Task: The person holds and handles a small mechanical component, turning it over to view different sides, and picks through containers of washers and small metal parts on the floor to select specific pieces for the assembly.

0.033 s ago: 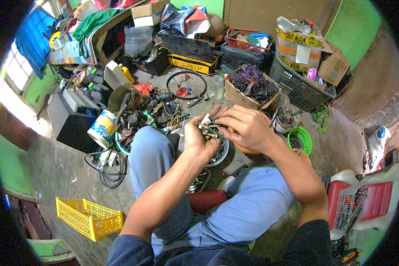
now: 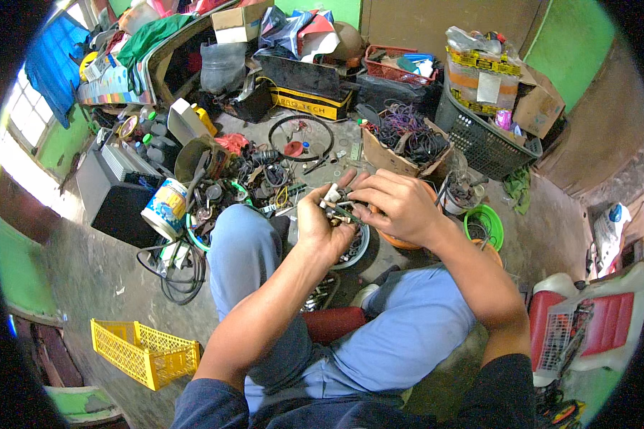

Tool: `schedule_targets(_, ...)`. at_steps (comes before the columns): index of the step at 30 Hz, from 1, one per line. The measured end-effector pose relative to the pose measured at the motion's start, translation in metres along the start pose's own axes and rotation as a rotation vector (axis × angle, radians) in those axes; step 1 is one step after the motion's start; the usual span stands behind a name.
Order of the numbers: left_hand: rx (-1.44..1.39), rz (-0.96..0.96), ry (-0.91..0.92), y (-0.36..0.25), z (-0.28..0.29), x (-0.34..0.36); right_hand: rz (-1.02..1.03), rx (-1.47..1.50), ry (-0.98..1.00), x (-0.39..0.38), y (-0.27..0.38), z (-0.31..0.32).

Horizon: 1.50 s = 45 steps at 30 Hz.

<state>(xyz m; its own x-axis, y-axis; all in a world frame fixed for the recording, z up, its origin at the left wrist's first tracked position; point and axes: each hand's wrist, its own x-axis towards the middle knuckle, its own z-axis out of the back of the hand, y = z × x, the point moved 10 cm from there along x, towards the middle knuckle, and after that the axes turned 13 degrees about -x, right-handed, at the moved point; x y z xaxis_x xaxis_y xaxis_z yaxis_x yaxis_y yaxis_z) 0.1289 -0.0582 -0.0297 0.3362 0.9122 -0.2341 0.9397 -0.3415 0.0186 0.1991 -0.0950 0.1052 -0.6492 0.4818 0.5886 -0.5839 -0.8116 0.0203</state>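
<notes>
My left hand (image 2: 320,227) is turned palm up above my lap, its fingers cupped round a handful of small parts (image 2: 334,201). White plastic pieces and dark and brass-coloured metal bits show among them. From the right, my right hand (image 2: 393,207) reaches over this handful. Its fingers are bent and pinched together at the edge of the parts, and what lies between the fingertips is too small to name. Below the hands, partly hidden by them, is a pale round tub (image 2: 363,252) with small dark pieces in it. An orange bucket (image 2: 401,243) stands just behind my right hand.
A bright green basin (image 2: 495,223) stands to the right, near a cardboard box (image 2: 386,154) of tangled wires. Loose parts and cables (image 2: 265,175) cover the floor ahead and left. A yellow plastic basket (image 2: 150,357) sits at the lower left, a dark crate (image 2: 472,146) at the far right.
</notes>
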Motion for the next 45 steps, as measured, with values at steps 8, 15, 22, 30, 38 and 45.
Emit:
schedule_targets(8,0.007,-0.047,-0.112,-0.001,0.001,-0.007,0.009,0.024,-0.052,-0.001,-0.001,0.0)
schedule_targets(15,0.036,-0.041,-0.1,-0.004,0.002,-0.007,0.001,0.05,0.033,0.001,0.006,0.004)
schedule_targets(22,-0.069,0.13,0.095,0.0,0.003,-0.006,0.035,0.055,0.043,0.002,0.009,-0.003)
schedule_targets(30,0.035,-0.059,-0.157,-0.003,0.011,-0.009,-0.009,0.095,0.001,-0.001,0.001,-0.001)
schedule_targets(38,0.045,-0.062,-0.18,-0.003,0.01,-0.011,-0.04,0.079,0.022,-0.001,-0.004,0.001)
schedule_targets(45,0.055,-0.033,-0.114,-0.005,0.011,-0.008,-0.084,0.083,0.04,-0.001,-0.003,-0.003)
